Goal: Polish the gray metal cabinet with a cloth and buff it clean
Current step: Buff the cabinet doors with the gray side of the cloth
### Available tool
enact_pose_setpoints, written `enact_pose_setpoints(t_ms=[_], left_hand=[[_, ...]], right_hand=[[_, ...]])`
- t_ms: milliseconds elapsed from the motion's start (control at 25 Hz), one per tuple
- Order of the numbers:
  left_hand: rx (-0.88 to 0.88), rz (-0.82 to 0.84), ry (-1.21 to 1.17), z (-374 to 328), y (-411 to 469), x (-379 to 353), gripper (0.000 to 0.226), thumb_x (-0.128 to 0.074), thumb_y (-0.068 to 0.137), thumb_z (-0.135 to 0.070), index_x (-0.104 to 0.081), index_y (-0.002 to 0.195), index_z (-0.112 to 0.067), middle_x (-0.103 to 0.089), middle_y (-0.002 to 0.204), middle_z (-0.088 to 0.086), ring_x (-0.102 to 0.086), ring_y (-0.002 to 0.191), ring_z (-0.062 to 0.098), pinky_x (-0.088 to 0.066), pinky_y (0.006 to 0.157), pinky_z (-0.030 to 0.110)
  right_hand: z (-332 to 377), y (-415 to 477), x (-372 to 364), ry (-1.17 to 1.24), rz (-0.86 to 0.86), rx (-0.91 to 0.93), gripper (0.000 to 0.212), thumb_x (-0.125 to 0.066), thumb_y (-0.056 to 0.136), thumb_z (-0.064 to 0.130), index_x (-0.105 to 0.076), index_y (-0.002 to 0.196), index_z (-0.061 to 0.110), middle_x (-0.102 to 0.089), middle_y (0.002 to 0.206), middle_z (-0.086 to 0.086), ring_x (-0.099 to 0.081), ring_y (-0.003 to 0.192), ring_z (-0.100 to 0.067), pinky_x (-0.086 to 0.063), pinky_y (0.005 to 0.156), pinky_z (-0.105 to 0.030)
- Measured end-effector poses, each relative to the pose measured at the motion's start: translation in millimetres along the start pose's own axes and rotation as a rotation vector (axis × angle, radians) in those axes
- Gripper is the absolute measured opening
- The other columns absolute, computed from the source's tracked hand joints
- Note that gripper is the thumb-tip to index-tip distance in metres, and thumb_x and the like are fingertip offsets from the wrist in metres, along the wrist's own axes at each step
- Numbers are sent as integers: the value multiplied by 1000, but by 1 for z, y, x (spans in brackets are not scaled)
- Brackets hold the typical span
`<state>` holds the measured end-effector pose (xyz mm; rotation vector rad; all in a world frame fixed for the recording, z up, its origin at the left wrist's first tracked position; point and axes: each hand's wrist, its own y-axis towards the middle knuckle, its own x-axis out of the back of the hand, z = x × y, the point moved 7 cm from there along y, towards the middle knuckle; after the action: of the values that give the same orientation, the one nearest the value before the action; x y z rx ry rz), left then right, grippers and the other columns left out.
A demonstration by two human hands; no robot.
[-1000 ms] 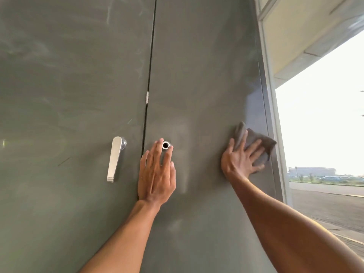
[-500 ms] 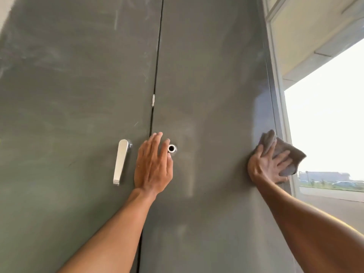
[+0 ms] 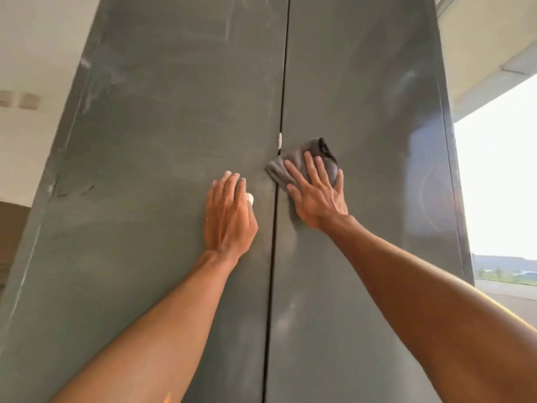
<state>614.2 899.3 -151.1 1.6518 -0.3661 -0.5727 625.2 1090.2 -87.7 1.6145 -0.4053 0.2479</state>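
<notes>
Gray metal cabinet (image 3: 174, 135) filled nearly the whole view, two tall doors meeting at a dark seam (image 3: 272, 257) that ran twelve to six. Pale wall (image 3: 35, 53) off at nine o'clock; bright daylight through an opening (image 3: 499, 184) at three.

Cloth (image 3: 290, 165), gray and bunched, lay against the right door, its left edge touching or just over the seam; could not tell which. Right hand (image 3: 318, 196) pressed it to the metal, grip spread, fingers straight and fanned toward twelve, nothing curled round the fabric.

Left hand (image 3: 229, 219) sat flat on the left door, just beside the seam, at about eight o'clock from the cloth; grip likewise spread, holding nothing, seemingly bracing.

Relation that mattered: the hazy, streaked stretch of left door lay at nine to eleven o'clock from the cloth, straight across the seam, and only the right hand had the cloth. Left hand sat in the way of a level sweep toward nine; I judged a stroke would need to pass above it.

Hard to make out: a small white piece (image 3: 250, 198) showed beside the left hand's fingers, mostly covered; likely door hardware, not certain. A little white tab (image 3: 279, 140) sat on the seam at eleven o'clock from the cloth. Cabinet top and foot were cut off, and glare near the right door's three o'clock edge hid how clean it was.
</notes>
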Motion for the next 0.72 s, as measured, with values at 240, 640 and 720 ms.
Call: enact_pose_setpoints(t_ms=[240, 640, 720], left_hand=[[55, 11, 94, 84, 4, 17, 52, -31, 98, -17, -50, 146, -8, -53, 147, 14, -42, 145, 32, -31, 118, 50], [-19, 64, 247, 110, 26, 32, 45, -42, 100, -16, -50, 144, -8, -52, 146, 18, -42, 143, 35, -37, 113, 51], [-47, 111, 230, 109, 18, 22, 46, -43, 100, -17, -50, 144, -7, -51, 148, 19, -42, 143, 36, -38, 113, 51]], right_hand=[[137, 30, -2, 179, 152, 162, 55, -15, 105, 60, -2, 158, 51, 22, 168, 6, 26, 153, -16, 16, 119, -58], [115, 17, 0, 37, 208, -80, 64, -19, 107, 47, 17, 159, 35, 28, 165, -10, 25, 153, -28, 8, 121, -63], [111, 18, 1, 26, 216, -97, 65, -18, 107, 48, 18, 158, 36, 29, 165, -10, 25, 153, -28, 8, 121, -64]])
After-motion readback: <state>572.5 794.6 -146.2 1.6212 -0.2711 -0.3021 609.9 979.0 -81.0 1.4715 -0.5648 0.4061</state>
